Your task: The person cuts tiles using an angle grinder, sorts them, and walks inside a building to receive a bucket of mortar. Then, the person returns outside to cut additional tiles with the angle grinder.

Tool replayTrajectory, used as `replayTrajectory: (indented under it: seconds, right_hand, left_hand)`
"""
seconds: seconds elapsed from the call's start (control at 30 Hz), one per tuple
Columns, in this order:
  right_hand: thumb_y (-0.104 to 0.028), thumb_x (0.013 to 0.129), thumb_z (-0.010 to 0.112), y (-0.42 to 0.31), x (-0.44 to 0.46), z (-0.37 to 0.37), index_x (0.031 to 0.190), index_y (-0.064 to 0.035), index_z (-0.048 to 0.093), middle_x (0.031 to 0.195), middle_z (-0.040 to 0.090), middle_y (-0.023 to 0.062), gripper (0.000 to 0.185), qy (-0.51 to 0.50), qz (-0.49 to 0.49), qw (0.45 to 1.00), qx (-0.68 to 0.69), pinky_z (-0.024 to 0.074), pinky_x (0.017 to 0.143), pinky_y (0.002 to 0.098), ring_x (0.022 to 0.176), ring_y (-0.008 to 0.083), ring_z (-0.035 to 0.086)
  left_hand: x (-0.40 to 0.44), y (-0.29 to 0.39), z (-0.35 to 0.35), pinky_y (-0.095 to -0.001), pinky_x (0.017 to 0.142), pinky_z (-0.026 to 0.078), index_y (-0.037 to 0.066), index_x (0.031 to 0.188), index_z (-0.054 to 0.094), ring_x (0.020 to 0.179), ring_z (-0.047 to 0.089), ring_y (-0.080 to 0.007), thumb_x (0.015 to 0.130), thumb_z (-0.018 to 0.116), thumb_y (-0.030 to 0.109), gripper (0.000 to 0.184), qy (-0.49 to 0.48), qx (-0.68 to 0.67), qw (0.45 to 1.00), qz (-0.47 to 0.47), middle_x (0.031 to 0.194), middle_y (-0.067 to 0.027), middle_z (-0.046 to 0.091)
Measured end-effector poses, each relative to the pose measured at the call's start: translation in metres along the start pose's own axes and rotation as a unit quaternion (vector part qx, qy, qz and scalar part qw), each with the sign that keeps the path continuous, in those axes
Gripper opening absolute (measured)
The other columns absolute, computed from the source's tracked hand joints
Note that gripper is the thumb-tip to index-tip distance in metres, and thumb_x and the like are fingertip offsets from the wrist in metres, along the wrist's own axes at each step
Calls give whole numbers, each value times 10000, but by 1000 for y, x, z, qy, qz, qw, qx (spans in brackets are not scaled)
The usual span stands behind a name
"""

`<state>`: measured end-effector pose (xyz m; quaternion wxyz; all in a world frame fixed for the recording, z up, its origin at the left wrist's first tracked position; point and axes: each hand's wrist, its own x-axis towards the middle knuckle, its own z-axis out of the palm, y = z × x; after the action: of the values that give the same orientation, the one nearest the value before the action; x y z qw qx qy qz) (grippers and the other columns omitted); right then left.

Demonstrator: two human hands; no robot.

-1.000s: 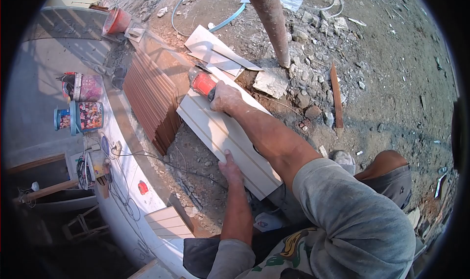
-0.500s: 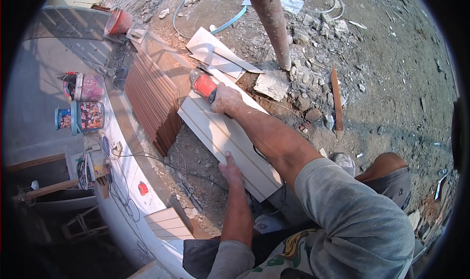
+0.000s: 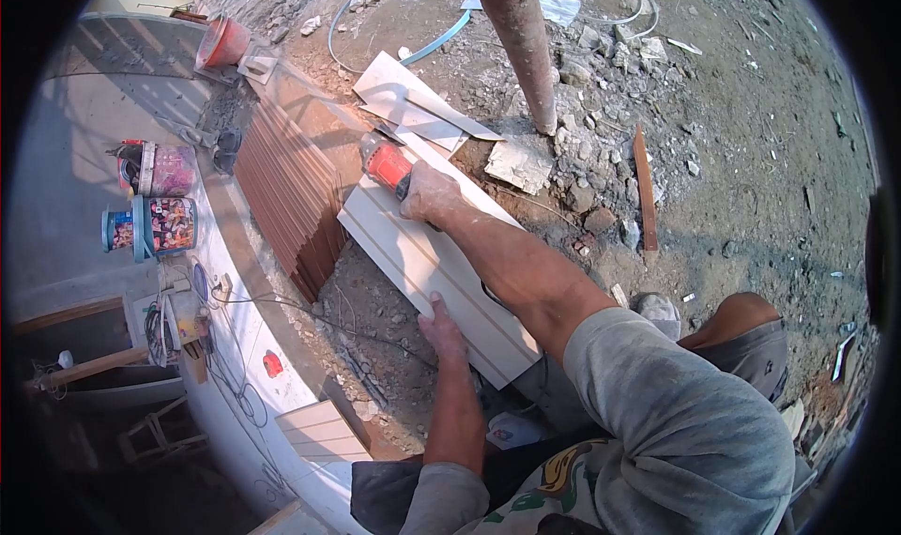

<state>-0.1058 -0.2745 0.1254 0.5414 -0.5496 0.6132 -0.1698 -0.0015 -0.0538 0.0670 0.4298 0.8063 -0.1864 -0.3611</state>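
A long cream tile (image 3: 450, 286) with tan stripes lies slanted in front of me. My right hand (image 3: 432, 193) is closed around the body of a red angle grinder (image 3: 387, 163), whose head is over the tile's far end. The grinder's disc cannot be made out. Orange-brown dust hangs just beyond it. At the tile's near left edge, my left hand (image 3: 443, 332) grips with its thumb on top; its other fingers are mostly hidden.
Left of the tile stands a row of reddish-brown tiles (image 3: 286, 192). Cut tile pieces (image 3: 413, 99) lie beyond the grinder. A rusty pole (image 3: 516, 47) rises among rubble. Buckets (image 3: 174, 223) and cables sit at left; a striped tile (image 3: 319, 430) lies lower left.
The grinder and my right hand have shifted very slightly left. My left hand stays at the same place on the tile.
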Motion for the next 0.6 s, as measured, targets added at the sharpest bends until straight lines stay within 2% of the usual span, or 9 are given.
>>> replayTrajectory:
  seconds: [0.47,0.53,0.6]
  right_hand:
    - [-203,675,674,-6,-6,-7,1146,24,506,1025,653,220,550,-16,9,1000,-5,498,871,381,1019,335,633]
    - [-211,680,677,-3,-4,-4,1163,23,494,1038,648,219,567,-10,1,1000,-10,494,878,379,1030,333,628]
    - [-216,682,678,-3,-4,-5,1164,23,494,1042,647,219,568,-12,4,1000,-8,492,881,380,1035,334,625]
  left_hand:
    - [7,-7,-3,-374,779,516,-107,1152,443,903,601,-269,906,621,377,571,-1,26,1000,-6,1062,-216,579]
    - [9,-12,-1,-371,784,515,-108,1150,446,905,602,-270,906,621,378,572,4,-41,999,-8,1067,-220,578]
    - [7,-10,-1,-370,783,514,-110,1151,446,907,602,-269,907,620,377,572,1,-37,999,-7,1069,-221,578]
